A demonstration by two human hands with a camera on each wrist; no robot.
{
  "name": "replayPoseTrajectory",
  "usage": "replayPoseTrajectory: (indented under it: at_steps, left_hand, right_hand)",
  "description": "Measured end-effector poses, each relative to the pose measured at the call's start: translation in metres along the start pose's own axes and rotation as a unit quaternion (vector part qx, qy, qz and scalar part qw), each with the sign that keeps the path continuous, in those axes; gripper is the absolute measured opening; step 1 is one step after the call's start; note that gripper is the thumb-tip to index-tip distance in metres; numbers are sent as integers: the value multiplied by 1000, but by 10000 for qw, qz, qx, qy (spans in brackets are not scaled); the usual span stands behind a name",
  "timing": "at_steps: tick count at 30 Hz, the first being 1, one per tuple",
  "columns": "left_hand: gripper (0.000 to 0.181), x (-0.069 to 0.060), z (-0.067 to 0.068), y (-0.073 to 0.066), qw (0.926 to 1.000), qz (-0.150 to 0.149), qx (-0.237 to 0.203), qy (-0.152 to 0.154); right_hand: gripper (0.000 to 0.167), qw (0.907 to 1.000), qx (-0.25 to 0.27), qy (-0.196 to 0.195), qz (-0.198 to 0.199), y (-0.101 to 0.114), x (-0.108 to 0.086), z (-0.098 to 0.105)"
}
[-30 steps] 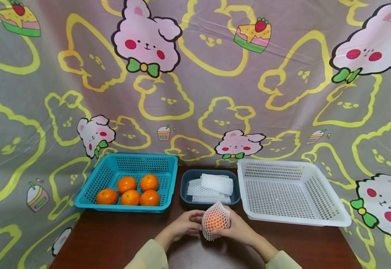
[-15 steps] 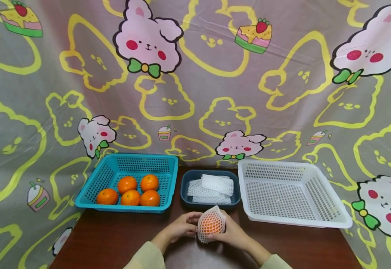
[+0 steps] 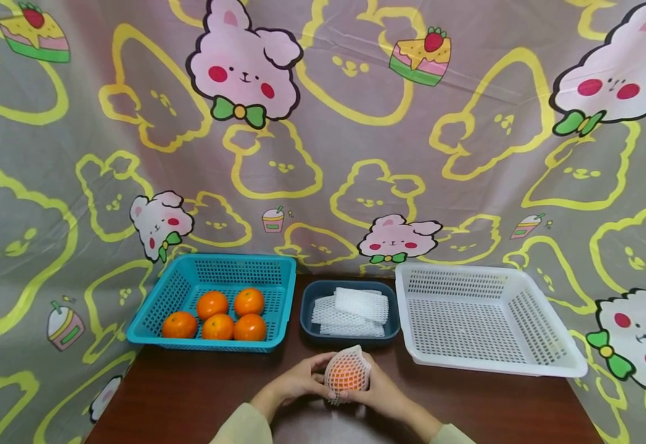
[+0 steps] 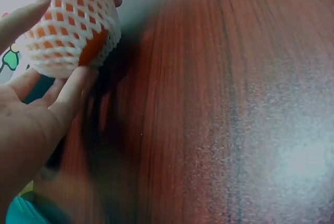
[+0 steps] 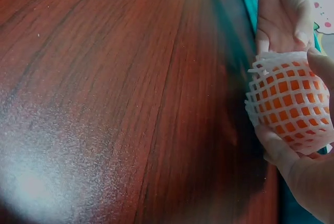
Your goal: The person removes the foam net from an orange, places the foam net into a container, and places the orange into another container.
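Both hands hold an orange in a white foam net (image 3: 347, 376) just above the table, in front of the dark blue tray. My right hand (image 3: 384, 391) grips its right side, thumb in front and fingers behind. On the left side, my left hand (image 3: 299, 381) has its thumb and fingertips round the net's edge. In the left wrist view, a patch of bare orange peel (image 4: 93, 49) shows past the net beside a left finger (image 4: 73, 91). The right wrist view has the mesh stretched round the fruit, the right thumb and fingers on either side.
A teal basket (image 3: 284, 330) with several bare oranges (image 3: 249, 301) stands at the back left. The dark blue tray (image 3: 307, 333) holds folded white foam nets (image 3: 361, 305). A white basket (image 3: 492, 364) stands at the back right on the brown table (image 3: 189, 401). Patterned cloth (image 3: 323, 185) hangs behind.
The netted orange has moved slightly left and down with my right hand. My left fingers, loosely beside it a second ago, now close round its left side.
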State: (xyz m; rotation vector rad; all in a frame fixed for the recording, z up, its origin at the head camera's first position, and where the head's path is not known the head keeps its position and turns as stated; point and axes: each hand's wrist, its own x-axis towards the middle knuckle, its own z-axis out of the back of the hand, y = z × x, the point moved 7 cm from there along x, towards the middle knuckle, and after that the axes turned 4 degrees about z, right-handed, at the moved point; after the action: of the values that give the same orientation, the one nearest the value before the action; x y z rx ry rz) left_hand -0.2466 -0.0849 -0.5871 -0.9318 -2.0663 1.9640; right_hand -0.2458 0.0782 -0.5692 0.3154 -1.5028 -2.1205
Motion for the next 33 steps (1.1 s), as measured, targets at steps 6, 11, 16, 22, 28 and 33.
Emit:
replayPoseTrajectory:
  at_steps: [6,11,16,22,28,33]
  left_hand:
    - [78,-1,0,3,9995,-143,151,-230]
    - [77,-3,1,6,9996,-125,56,-229]
    - [78,-5,1,7,9995,-123,147,-265]
    - [79,-4,3,5,9989,-165,231,-385]
    - [79,-2,3,2,9987,-300,193,-368]
    - [79,-2,3,0,9982,-395,284,-349]
  right_hand:
    - [82,9996,-133,163,-196,-1,-1,-1]
    - [77,9982,-598,41,-78,-1,-1,1]
    - [72,9965,-817,-153,-38,-2,-1,2]
    - [66,9949,-951,-330,27,0,3,8]
    - [55,9948,-863,-523,103,1,7,11]
    - [47,9924,-970,-723,205,8,10,14]
